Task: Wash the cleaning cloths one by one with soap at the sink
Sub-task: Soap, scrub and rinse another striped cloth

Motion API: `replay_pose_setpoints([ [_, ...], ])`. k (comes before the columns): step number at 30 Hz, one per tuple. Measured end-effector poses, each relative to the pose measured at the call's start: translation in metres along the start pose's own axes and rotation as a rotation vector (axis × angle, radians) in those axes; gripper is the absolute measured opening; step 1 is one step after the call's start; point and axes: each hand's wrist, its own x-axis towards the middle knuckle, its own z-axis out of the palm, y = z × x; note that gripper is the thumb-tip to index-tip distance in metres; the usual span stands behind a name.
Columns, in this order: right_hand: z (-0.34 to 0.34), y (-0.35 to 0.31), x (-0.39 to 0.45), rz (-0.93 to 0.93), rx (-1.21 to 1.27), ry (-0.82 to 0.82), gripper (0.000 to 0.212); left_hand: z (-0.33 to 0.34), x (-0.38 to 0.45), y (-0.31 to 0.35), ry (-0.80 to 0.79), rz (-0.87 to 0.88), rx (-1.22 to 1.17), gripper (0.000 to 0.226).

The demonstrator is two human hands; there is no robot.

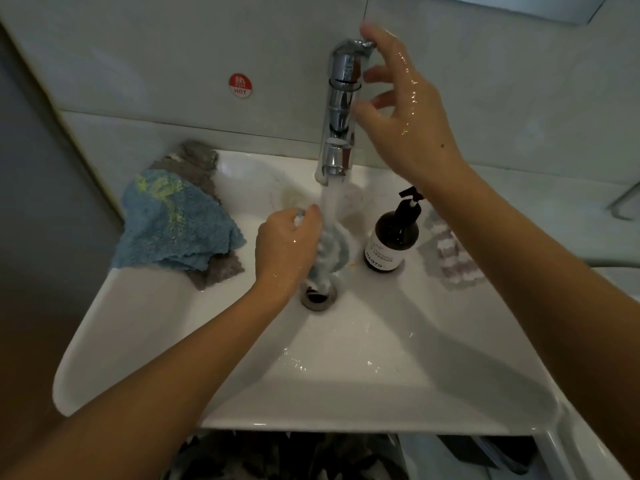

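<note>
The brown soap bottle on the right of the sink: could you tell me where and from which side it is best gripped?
Grip the soap bottle round its broad brown body, below the narrow neck, coming from the right front. It stands upright on the sink ledge; the tap and running water crowd its left, and the black pump head is too slim to hold.

1. pretty dim overall, kind of a murky greenish-grey cast on the wall tiles (138,64).
2. the white sink (381,358) is the brightest thing, light seems to come from above and a bit behind.
3. both arms throw long soft shadows across the basin, fanning toward the lower right.
4. small glare spots on the chrome faucet (341,98), the wet right hand (405,109) and the water film in the basin.
5. heavy wide-angle bending, sink edges curve; the far left side goes dark.
6. soft and slightly smeary, running water is blurred.
</note>
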Motion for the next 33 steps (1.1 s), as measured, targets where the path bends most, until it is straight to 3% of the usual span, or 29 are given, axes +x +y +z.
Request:
replay_pose_setpoints([
  [6,0.014,0.010,-0.019,-0.049,-0.016,0.046,0.060,0.001,0.002,-0.004,-0.010,0.008,-0.055,0.046],
  [11,0.021,0.006,-0.035,0.034,0.112,0.082,0.061,0.002,0.003,-0.001,0.014,0.014,-0.101,0.043],
  [15,0.041,-0.003,-0.077,0.282,0.499,0.208,0.027,0.001,0.002,0.006,0.038,0.034,-0.204,0.040],
  [18,0.059,0.000,-0.102,0.532,0.640,0.144,0.015,0.001,0.001,0.011,0.063,0.012,-0.276,0.037],
  [24,0.072,0.004,-0.107,0.780,0.833,-0.162,0.032,0.003,-0.002,0.016,0.023,-0.042,-0.376,0.036],
  [33,0.084,0.010,-0.103,0.890,0.988,-0.142,0.044,0.006,0.000,0.012,0.012,0.002,-0.264,0.028],
])
